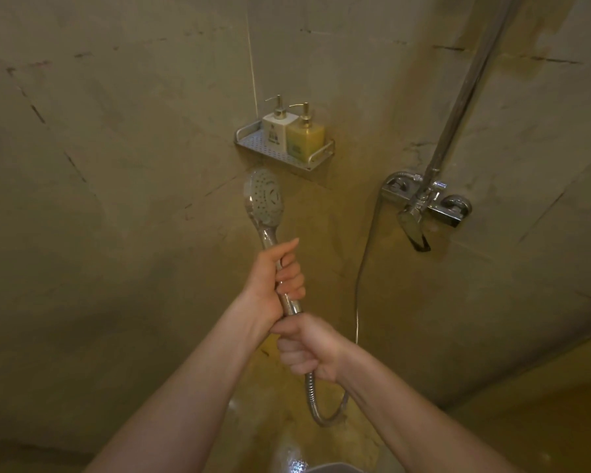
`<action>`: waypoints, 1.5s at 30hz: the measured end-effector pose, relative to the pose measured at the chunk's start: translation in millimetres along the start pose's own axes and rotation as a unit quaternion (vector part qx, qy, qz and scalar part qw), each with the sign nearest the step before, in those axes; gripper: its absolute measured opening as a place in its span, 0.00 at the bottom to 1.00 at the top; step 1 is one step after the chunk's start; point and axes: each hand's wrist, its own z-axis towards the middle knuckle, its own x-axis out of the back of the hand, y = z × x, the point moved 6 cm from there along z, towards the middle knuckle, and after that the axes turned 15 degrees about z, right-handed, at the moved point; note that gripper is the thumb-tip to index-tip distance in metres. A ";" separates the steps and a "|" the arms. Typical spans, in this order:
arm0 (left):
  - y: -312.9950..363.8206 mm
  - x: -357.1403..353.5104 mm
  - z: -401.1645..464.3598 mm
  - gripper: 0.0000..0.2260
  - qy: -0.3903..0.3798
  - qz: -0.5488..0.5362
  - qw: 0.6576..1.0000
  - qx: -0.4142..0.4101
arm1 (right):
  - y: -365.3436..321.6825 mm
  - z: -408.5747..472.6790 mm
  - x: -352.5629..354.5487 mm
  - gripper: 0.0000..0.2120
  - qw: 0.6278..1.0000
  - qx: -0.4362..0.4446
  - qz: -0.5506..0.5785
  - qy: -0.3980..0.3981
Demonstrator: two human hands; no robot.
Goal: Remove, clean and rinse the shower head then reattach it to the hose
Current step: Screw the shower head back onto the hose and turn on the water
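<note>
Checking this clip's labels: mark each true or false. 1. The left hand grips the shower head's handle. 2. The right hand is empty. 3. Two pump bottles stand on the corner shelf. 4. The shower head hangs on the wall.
1. True: the left hand grips the shower head by its handle.
2. False: the right hand grips the hose just below the handle.
3. True: both pump bottles stand on the shelf.
4. False: it is held up in the hands.

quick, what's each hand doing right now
Left hand: grips the shower head by its handle.
Right hand: grips the hose end just below the handle.
</note>
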 end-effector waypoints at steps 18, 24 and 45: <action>16.8 0.4 23.8 0.13 0.228 0.251 0.927 -0.160 | -175.6 -28.5 145.5 0.11 0.872 0.218 -0.329 0.291; 16.5 -5.6 25.1 0.14 0.217 0.318 0.900 -0.202 | -257.2 -9.4 255.9 0.37 0.768 0.235 -0.361 0.474; 5.9 3.2 43.7 0.15 0.223 0.241 0.932 -0.152 | -248.2 22.9 240.7 0.37 0.803 0.223 -0.234 0.500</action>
